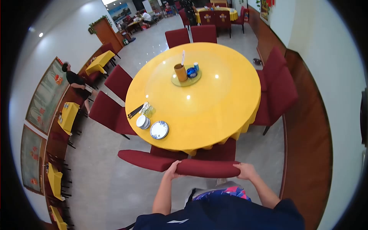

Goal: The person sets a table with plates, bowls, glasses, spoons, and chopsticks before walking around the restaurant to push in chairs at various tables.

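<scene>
Nearest of all is a navy shirt (222, 214) along the bottom edge, with two bare forearms reaching forward out of it. The left hand (172, 171) sits on the left end of the top rail of a red chair (209, 168), and the right hand (245, 171) is on the right end. Both sets of fingers are curled tight over the padded rail, holding it at each corner. The chair stands right at the near edge of the round yellow bench (214, 103), its seat tucked in against the hanging cloth. Just left of it a second chair (145, 159) stands angled on the grey floor (103, 184).

Moving onto the bench, a blue-patterned plate (159, 129) lies near the left rim. A stack of small bowls (143, 122) sits just beside it. A little farther on are a few clear glasses (148, 111) and a dark pair of chopsticks (135, 111). Out in the middle there's a round tray (176, 82) carrying a wooden holder (180, 72), a blue bowl (191, 72) and a small can (196, 66).

More red chairs ring the bench, two on the right (280, 92) and two at the far side (191, 36). Far off on the left, a seated person in black (74, 80) sits by the wall, next to small yellow benches (68, 116).
</scene>
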Demonstrator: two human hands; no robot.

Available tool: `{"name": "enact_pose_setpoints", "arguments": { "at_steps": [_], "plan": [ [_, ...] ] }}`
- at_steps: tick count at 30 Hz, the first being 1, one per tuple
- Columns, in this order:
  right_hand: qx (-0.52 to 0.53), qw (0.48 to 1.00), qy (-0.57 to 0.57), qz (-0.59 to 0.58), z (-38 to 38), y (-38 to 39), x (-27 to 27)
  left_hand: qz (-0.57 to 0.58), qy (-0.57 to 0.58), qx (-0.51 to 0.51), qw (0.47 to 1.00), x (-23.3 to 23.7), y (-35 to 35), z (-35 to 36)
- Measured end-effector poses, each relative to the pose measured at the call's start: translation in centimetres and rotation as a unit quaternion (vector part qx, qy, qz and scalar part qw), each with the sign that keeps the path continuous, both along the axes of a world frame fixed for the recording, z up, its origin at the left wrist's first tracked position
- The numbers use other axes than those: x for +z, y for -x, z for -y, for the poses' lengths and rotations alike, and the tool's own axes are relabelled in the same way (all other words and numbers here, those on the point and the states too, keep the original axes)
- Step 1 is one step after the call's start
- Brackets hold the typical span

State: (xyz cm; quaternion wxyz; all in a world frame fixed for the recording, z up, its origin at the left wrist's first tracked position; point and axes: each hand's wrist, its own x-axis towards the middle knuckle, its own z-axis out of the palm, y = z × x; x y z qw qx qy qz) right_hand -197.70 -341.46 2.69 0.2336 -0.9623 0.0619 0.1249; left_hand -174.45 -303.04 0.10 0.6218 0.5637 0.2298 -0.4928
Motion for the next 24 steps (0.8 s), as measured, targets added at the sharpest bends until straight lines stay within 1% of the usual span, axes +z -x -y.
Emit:
{"name": "enact_pose_setpoints", "arguments": {
  "at_steps": [1, 3, 5, 7, 8, 9, 11, 13, 15, 17, 19, 20, 22, 23, 24],
  "plan": [
    [0.016, 1.0, 0.011, -0.001, 0.0, 0.1, 0.0, -0.011, -0.01, -0.002, 1.0, 0.1, 0.2, -0.1],
    [0.007, 1.0, 0.012, -0.012, -0.4, 0.1, 1.4, -0.01, -0.067, -0.044, 0.997, -0.4, 0.2, 0.0],
    [0.01, 0.999, 0.034, -0.021, -0.7, 0.4, 1.4, -0.008, -0.072, -0.064, 0.995, -0.6, 0.7, -0.2],
    [0.005, 0.998, 0.031, -0.046, -1.2, 1.4, 1.7, 0.008, -0.052, -0.057, 0.997, -1.2, 2.0, -0.6],
    [-0.004, 0.998, 0.039, -0.048, -1.7, 2.3, 1.9, 0.014, -0.061, -0.064, 0.996, -1.4, 3.0, -1.1],
    [-0.014, 0.998, 0.047, -0.05, -2.4, 3.2, 2.1, -0.002, -0.062, -0.067, 0.996, -1.7, 4.0, -1.8],
    [-0.02, 0.996, 0.048, -0.079, -4.0, 5.2, 2.6, -0.026, -0.024, -0.116, 0.993, -0.4, 6.3, -3.3],
    [-0.051, 0.993, 0.065, -0.088, -6.1, 7.3, 3.6, -0.084, -0.007, -0.139, 0.987, -2.5, 8.3, -5.4],
    [-0.084, 0.99, 0.072, -0.084, -8.6, 9.0, 3.6, 0.012, 0.006, -0.13, 0.991, -5.5, 10.2, -7.6],
    [-0.117, 0.988, 0.088, -0.055, -12.1, 9.6, 4.5, 0.01, 0.034, -0.227, 0.973, -0.7, 8.4, -9.0],
    [-0.204, 0.971, 0.121, -0.042, -14.6, 10.2, 4.1, -0.011, 0.127, -0.233, 0.964, -1.7, 8.7, -10.4],
    [-0.205, 0.968, 0.13, -0.059, -16.6, 10.7, 4.2, -0.029, 0.137, -0.233, 0.962, -1.7, 9.6, -11.0],
    [-0.274, 0.931, 0.216, -0.108, -17.5, 9.9, 4.4, -0.031, 0.015, -0.211, 0.977, -1.2, 10.1, -9.8],
    [-0.296, 0.911, 0.227, -0.174, -17.3, 10.3, 3.4, -0.038, 0.028, -0.205, 0.978, -1.2, 10.3, -9.7],
    [-0.318, 0.893, 0.256, -0.192, -17.5, 10.2, 2.3, -0.046, 0.063, -0.201, 0.976, -1.7, 10.5, -9.9]
  ]
}}
